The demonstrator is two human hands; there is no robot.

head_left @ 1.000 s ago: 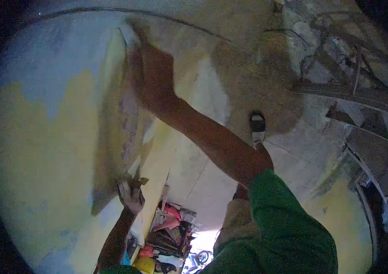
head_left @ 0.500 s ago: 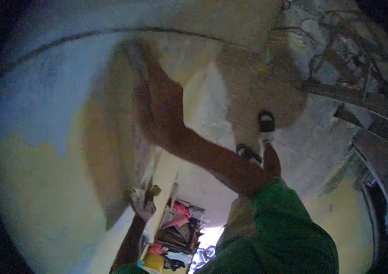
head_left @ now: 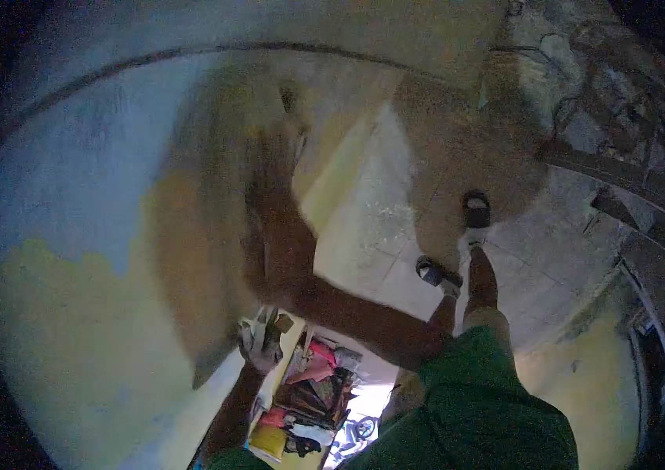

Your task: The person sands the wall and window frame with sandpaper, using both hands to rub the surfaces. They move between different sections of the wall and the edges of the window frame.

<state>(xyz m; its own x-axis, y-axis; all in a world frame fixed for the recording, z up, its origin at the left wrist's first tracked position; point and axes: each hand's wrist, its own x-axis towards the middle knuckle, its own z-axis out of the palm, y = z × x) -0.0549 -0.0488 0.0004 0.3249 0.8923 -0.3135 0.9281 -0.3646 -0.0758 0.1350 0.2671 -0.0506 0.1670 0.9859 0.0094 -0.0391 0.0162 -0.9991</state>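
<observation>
The wall (head_left: 58, 290) has blue and yellow patches and a large brown area. My right arm reaches across to the brown area, where my right hand (head_left: 273, 153) is smeared by motion. Its fingers cannot be made out, nor can anything they might hold. Lower down, beside the wall's lower edge, my left hand (head_left: 260, 345) has its fingers curled. A small brownish, block-like piece (head_left: 282, 322) shows at its fingertips, too unclear to name. Pale marks cover the fingers of this hand.
My sandalled feet (head_left: 476, 210) stand on the tiled floor (head_left: 379, 227). Cluttered items, with pink cloth (head_left: 320, 364) and a yellow container (head_left: 268, 443), lie at the bottom. Dark boards (head_left: 622, 174) and jumbled objects lie at the upper right. A dark line curves across the top.
My right hand has moved down and to the right along the wall. My left hand appears slightly higher and farther right, and the floor and feet have shifted right in view.
</observation>
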